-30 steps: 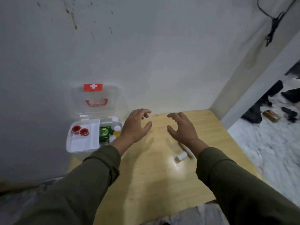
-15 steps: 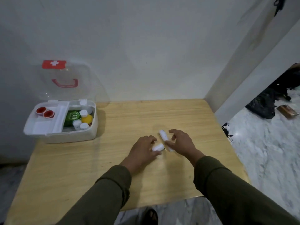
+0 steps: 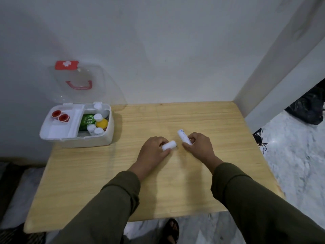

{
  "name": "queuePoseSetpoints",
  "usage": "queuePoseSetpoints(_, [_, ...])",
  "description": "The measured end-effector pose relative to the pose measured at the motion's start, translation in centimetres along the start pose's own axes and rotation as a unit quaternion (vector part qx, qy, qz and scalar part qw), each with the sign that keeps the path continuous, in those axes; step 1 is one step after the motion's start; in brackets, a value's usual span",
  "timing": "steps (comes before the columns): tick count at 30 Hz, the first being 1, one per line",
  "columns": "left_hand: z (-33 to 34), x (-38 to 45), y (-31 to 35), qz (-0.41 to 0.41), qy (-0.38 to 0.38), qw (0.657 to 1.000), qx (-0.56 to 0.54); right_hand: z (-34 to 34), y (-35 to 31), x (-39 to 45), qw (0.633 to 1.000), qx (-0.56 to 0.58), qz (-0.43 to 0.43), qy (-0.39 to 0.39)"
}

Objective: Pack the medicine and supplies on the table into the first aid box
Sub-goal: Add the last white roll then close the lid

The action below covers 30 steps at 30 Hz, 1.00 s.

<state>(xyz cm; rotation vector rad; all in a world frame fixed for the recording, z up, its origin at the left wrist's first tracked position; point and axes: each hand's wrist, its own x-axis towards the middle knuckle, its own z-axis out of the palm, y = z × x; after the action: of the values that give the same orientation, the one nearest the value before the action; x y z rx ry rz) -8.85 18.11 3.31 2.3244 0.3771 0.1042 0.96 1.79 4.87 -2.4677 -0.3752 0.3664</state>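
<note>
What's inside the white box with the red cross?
The first aid box holds two red rolls, a green packet, a yellow-capped bottle and white-capped bottles. Anything beneath them is hidden.

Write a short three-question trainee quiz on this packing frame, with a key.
1. True or false: the first aid box stands open.
2. What does the left hand grip? A) white roll B) green packet C) red cap
3. Fill in: the right hand grips a white ___.

Key: 1 true. 2 A, the white roll, low on the table. 3 tube.
</note>
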Motion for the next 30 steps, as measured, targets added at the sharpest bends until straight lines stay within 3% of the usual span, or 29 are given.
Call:
queuePoseSetpoints(10, [-11.2,0.7,-1.7,0.070,0.081,0.994,0.013,-0.3,-11.5,0.3,0.990,0.060,-0.057,0.113])
queuePoseSetpoints(20, [-26.3,-2.6,-10.4,0.063,0.147,0.985,0.069,6.8,-27.5,-1.6,0.981,0.060,-0.146,0.112])
queuePoseSetpoints(25, [-30.6,-4.3,-16.2,0.024,0.135,0.986,0.094,12.2,-32.5,-2.3,0.984,0.034,-0.155,0.087])
queuePoseSetpoints(30, [-31.7,-5.1,-19.7,0.013,0.071,0.991,0.117,17.1,-33.8,-2.0,0.991,0.020,-0.108,0.082])
